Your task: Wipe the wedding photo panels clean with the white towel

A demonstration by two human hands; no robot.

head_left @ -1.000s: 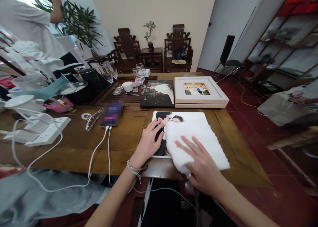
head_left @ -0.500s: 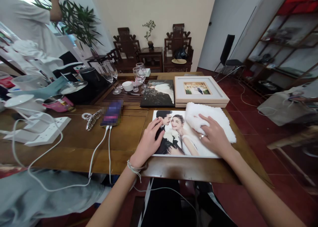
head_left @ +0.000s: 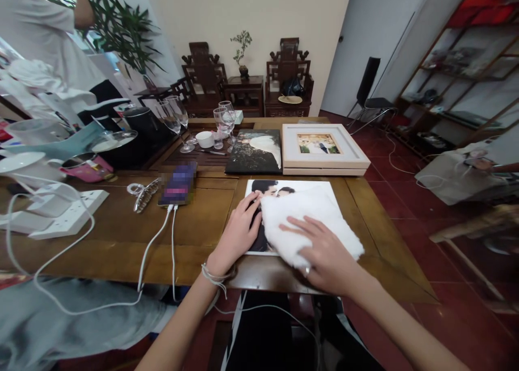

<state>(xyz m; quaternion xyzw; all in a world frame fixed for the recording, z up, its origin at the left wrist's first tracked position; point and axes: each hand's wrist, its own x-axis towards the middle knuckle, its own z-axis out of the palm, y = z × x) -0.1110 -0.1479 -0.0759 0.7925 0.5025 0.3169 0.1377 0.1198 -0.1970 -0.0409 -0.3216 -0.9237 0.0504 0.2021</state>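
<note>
Sweeping the white cloth [head_left: 312, 219] back toward the near edge in the head view, the right hand [head_left: 326, 254] is pressing it flat with fingers spread wide. Half a second ago it was bunching the cloth at the far right corner. The photo print [head_left: 265, 188] on the surface [head_left: 121, 236] is lying mostly covered again. The left hand [head_left: 239, 233] is keeping its fingers flat on the print's left edge, pinning it.

Framed photo [head_left: 324, 149] just beside a dark print [head_left: 254, 153]; phone [head_left: 178, 184] near a hair clip [head_left: 142, 193].
</note>
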